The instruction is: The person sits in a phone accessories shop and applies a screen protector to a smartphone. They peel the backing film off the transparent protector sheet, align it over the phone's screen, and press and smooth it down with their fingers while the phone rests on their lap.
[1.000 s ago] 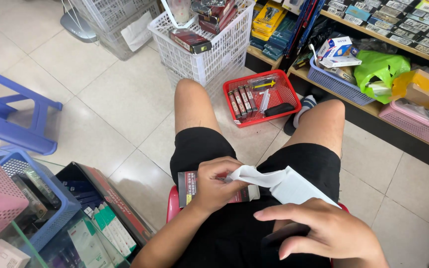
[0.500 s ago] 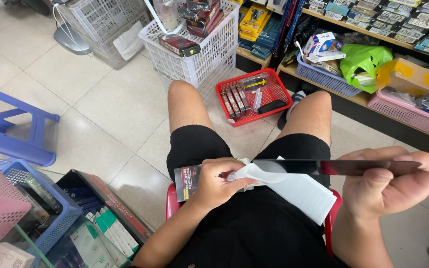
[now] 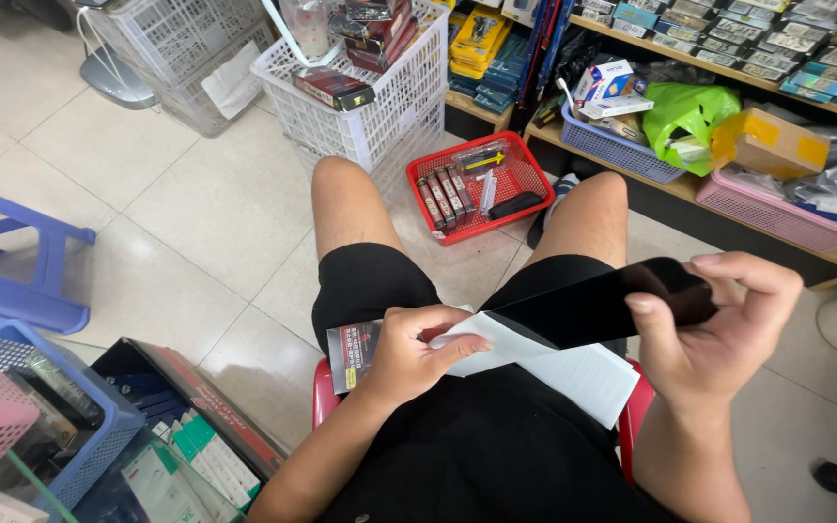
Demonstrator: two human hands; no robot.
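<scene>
Glossy black rectangular sheet, thin and rigid like a screen-protector panel, is held over the lap, tilted, its right end pinched in the right hand: thumb on the near face, the other fingers curled over the far edge. Its left end runs down to the white paper sleeve, which lies across the black shorts.

Left hand pins the sleeve and a small dark printed card pack against the left thigh; fingers pressed together flat on the paper, thumb underneath not visible. Sheet looks mostly clear of the sleeve, though I cannot tell whether its lower corner is touching or tucked inside.

Judged step: separating sheet from sleeve, near the end of that step. A further pull would call for the left hand holding the paper down firmly and the right keeping an edge-only pinch, since the glossy face would take smudges and a thin panel may flex or crack if twisted.

Surroundings: person seated on a red plastic stool; red plastic basket of small boxed items on the tiled floor between the knees; white lattice basket beyond it.
</scene>
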